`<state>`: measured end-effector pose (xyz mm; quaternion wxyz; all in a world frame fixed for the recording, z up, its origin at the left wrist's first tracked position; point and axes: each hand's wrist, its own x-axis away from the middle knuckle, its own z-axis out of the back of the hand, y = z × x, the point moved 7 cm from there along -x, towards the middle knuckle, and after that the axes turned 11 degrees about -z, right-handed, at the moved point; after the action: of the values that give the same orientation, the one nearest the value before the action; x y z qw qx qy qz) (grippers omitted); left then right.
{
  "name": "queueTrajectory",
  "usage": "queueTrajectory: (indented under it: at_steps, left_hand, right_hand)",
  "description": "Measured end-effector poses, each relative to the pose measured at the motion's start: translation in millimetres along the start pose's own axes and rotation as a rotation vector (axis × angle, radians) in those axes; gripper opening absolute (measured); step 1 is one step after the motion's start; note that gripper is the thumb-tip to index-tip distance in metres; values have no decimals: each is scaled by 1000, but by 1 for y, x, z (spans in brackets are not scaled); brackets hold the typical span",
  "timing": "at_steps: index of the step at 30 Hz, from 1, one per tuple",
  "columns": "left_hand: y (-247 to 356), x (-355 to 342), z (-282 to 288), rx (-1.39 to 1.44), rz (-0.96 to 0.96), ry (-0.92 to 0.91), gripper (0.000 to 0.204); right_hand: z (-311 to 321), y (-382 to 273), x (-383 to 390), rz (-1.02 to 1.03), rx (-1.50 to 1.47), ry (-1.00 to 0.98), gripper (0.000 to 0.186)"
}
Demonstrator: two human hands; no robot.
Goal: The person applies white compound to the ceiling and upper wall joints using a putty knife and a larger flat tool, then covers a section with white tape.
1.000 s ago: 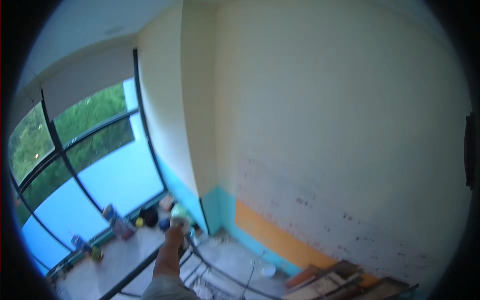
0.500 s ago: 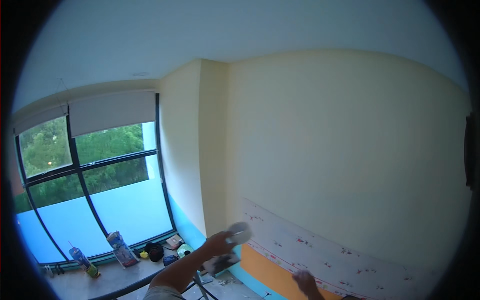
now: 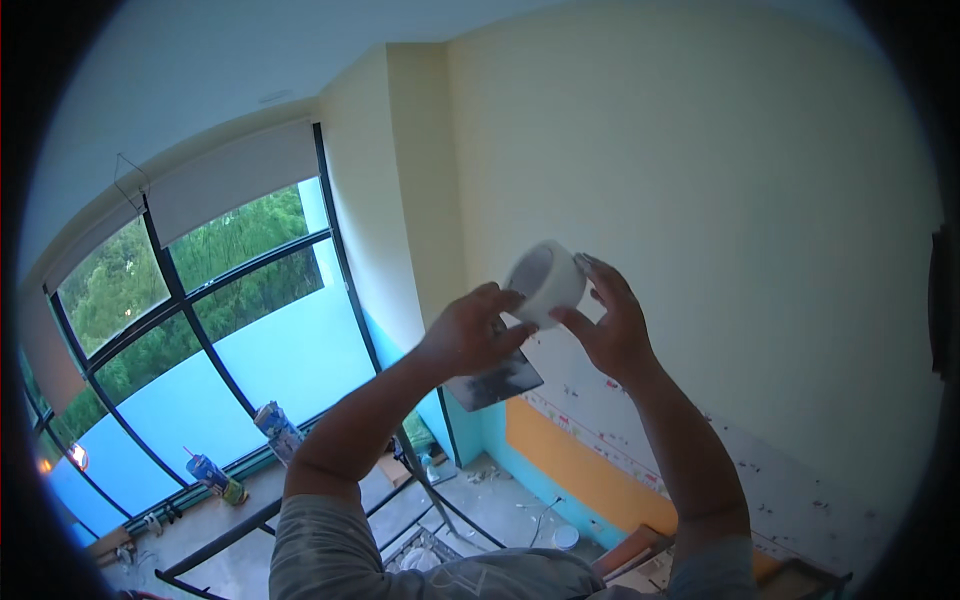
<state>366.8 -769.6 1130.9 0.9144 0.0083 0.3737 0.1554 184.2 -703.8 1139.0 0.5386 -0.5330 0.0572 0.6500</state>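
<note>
In front of cream wall (image 3: 720, 210), holding white roll (image 3: 564, 290) with left hand (image 3: 468, 335) at left edge, right hand (image 3: 618, 325) at right edge; showing no loose length drawn off yet; below left hand, grey plate (image 3: 493, 388), cannot tell whether gripped.

Black-framed glass window (image 3: 285, 345), left. Grey fabric roller blind (image 3: 240, 178) across its top, upper left. Blue-and-green bag (image 3: 213, 475) on grey floor (image 3: 210, 538), lower left. Round white container (image 3: 565, 537), bottom centre-right.

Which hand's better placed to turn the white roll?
The right hand, probably: its thumb and fingers spread across the outside of the white roll. The left hand touches its rim and seems to hold a flat grey plate.
</note>
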Motion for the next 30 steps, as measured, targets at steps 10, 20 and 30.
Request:
queueTrajectory:
  at_steps: [10, 20, 30]
  left_hand:
    - [31, 7, 20, -60, 196, -52, 44]
    - [15, 0, 105, -269, -132, 135, 46]
    - [19, -75, 334, -934, -251, 407, 47]
  right_hand:
    - [11, -19, -7, -114, -432, 17, 24]
    - [-7, -101, -111, -13, -528, -43, 22]
    - [57, -284, -264, 461, -126, 410, 31]
